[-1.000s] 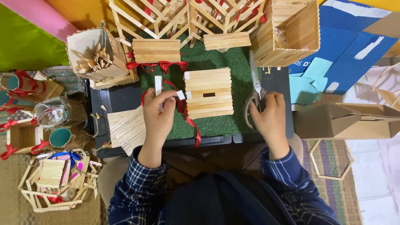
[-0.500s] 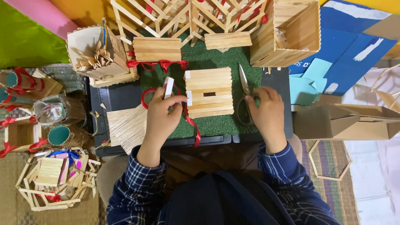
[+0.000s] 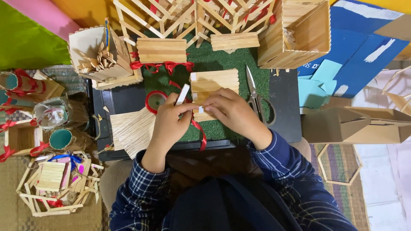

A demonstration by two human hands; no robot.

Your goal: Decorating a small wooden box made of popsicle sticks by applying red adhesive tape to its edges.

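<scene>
Big picture first: black tray [image 3: 124, 98] w/ a green mat [image 3: 222, 64] sits right under both hands, so everything's w/in reach. Beyond the hands, at the far edge, a tall open stick box [image 3: 299, 30] and lattice frames [image 3: 192, 15]; looks like finished pieces parked out of the way.

Just beyond the right hand [image 3: 233, 112], partly under its fingers, the flat stick panel [image 3: 214, 83] lies on the mat. Flat down, prob. so it stays steady while being worked on. Right hand is half-curled, fingertips pressing the near edge of the panel, nothing gripped that I can see.

Left hand [image 3: 169, 124] is just beside it, thumb and forefinger pinched shut on a short white strip [image 3: 183, 94], strip angled up and away from the palm. Other fingers folded loosely.

Left of that hand: a fan of loose sticks [image 3: 132, 128], touching distance. Just beyond its knuckles, a red tape roll [image 3: 155, 100]. Red ribbon [image 3: 200, 132] trails between the two wrists.

Scissors [image 3: 256, 96] lie closed, right of the right hand, near but not touched.
</scene>
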